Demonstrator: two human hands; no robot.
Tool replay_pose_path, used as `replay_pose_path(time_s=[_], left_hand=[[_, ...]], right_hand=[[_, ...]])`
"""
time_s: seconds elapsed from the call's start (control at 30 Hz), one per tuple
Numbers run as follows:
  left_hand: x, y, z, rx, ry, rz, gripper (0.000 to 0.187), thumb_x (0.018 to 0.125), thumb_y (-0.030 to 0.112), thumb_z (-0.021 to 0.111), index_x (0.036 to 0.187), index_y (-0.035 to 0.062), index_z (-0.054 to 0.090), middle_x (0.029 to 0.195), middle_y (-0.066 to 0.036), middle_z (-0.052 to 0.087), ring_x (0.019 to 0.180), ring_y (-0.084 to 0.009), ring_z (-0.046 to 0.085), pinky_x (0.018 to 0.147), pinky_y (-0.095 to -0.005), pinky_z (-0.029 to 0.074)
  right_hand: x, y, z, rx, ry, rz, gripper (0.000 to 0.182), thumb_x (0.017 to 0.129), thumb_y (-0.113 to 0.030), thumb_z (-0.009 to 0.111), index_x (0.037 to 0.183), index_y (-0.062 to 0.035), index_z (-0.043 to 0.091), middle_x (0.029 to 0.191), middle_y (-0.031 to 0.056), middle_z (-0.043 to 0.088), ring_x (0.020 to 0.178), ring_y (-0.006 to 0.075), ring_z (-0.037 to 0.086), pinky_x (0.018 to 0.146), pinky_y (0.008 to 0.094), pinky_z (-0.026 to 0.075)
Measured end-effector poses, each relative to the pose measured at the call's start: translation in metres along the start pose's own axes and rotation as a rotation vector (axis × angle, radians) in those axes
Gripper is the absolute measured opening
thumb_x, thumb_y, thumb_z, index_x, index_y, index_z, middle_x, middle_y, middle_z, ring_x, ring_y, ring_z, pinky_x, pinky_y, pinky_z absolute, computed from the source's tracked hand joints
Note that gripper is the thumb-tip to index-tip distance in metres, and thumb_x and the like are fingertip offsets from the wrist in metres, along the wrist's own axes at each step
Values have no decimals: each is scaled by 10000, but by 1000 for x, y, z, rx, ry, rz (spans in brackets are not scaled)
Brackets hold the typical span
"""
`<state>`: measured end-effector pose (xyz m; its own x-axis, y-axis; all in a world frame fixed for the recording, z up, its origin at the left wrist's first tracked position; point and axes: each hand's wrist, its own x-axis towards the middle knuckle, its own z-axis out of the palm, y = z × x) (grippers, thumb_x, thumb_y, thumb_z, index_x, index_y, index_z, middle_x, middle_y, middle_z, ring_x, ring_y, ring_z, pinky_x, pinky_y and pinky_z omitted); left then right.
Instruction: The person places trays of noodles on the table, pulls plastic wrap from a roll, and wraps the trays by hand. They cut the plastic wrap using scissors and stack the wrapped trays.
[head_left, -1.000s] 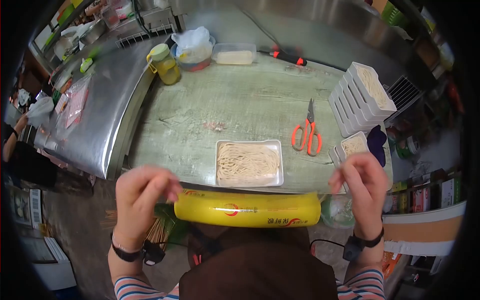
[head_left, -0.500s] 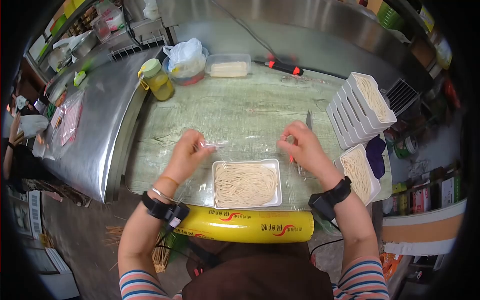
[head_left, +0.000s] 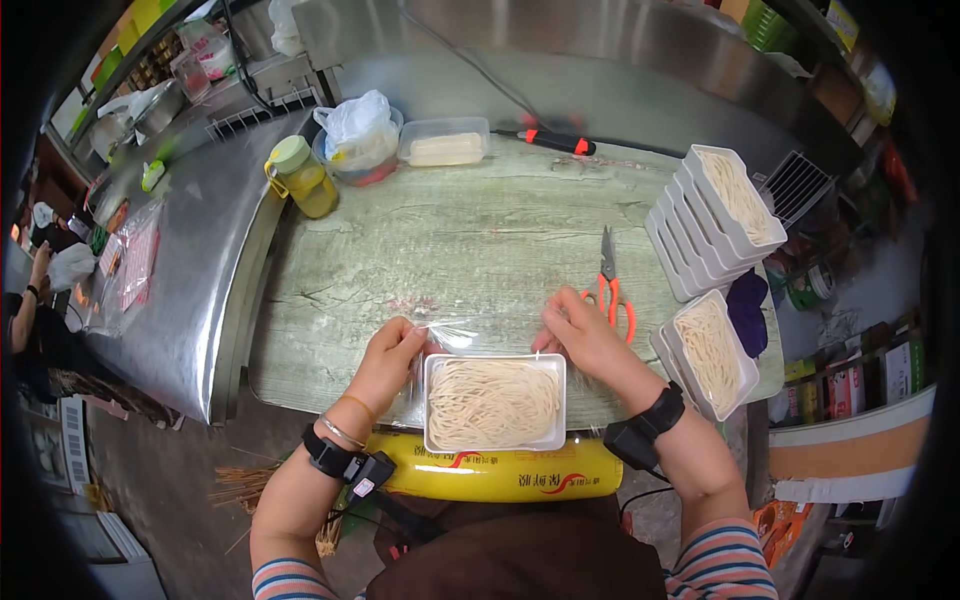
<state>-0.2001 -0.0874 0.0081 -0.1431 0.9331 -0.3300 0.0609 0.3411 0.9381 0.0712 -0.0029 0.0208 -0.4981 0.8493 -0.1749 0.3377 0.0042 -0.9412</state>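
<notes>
A white tray of noodles (head_left: 495,402) sits at the table's front edge, its near rim overlapping the yellow cling film roll (head_left: 520,482) in view. Clear cling film (head_left: 455,334) stretches across beyond the tray's far rim. My left hand (head_left: 392,352) pinches the film by the tray's far left corner. At the far right corner, my right hand (head_left: 582,338) has its thumb and fingers closed on the film's other side. Orange-handled scissors (head_left: 610,285) lie just beyond my right hand, blades pointing away.
Stacked white noodle trays (head_left: 715,225) stand at the right, with more trays (head_left: 712,350) nearer me and a dark purple cloth (head_left: 747,312) beside them. A lidded jar (head_left: 305,180), a bagged bowl (head_left: 360,140), a clear container (head_left: 445,143) and a red-black tool (head_left: 555,141) line the back.
Both hands have come down toward me with the film, to the tray's far corners. The tray has shifted closer to me, over the roll's edge. The scissors show more fully.
</notes>
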Motion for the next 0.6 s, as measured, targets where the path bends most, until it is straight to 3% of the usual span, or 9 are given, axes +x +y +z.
replay_pose_path(time_s=[0.03, 0.17, 0.23, 0.37, 0.43, 0.5, 0.6], left_hand=[[1, 2, -1, -41, -50, 0, 200, 954, 211, 518, 799, 92, 476, 739, -36, 638, 609, -70, 476, 519, -241, 371], [5, 9, 0, 10, -78, 20, 185, 955, 197, 502, 809, 86, 475, 766, -70, 670, 607, -69, 486, 516, -227, 365], [1, 13, 1, -72, -94, -69, 155, 942, 170, 505, 813, 88, 481, 768, -95, 682, 589, -79, 503, 510, -221, 365], [-4, 5, 0, -173, -88, -109, 115, 920, 134, 513, 817, 93, 483, 740, -96, 676, 589, -99, 532, 507, -225, 373], [-7, 1, 0, -291, -51, -115, 103, 903, 88, 514, 807, 82, 478, 750, -111, 654, 630, -143, 607, 570, -221, 471], [-16, 7, 3, -334, -42, -110, 96, 894, 66, 511, 806, 79, 474, 739, -114, 648, 644, -157, 620, 593, -228, 488], [-23, -1, 7, -322, -28, -65, 69, 845, 38, 519, 837, 88, 472, 741, -76, 608, 700, -155, 598, 630, -257, 485]], right_hand=[[-3, -1, -1, -14, 18, 0, 184, 967, -204, 465, 925, -30, 425, 729, 128, 666, 657, 172, 649, 586, 293, 486], [-10, -5, -6, 51, 31, 78, 176, 960, -197, 489, 923, -36, 430, 730, 111, 659, 651, 139, 639, 544, 261, 465], [-10, -1, -8, 111, 3, 123, 173, 951, -193, 508, 917, -35, 445, 729, 103, 655, 634, 130, 628, 526, 253, 453], [-9, 14, -5, 232, -1, 159, 147, 912, -164, 568, 895, -35, 498, 729, 93, 652, 568, 105, 578, 472, 235, 416], [-15, 10, -4, 279, 6, 187, 137, 899, -152, 581, 888, -34, 511, 734, 94, 652, 561, 101, 565, 463, 237, 410], [-20, 5, -2, 326, 7, 213, 127, 886, -140, 593, 881, -33, 524, 738, 95, 652, 554, 96, 553, 453, 240, 404], [-30, 3, 1, 354, 4, 218, 126, 819, -79, 630, 898, -56, 534, 669, 19, 567, 539, 85, 512, 444, 242, 372]])
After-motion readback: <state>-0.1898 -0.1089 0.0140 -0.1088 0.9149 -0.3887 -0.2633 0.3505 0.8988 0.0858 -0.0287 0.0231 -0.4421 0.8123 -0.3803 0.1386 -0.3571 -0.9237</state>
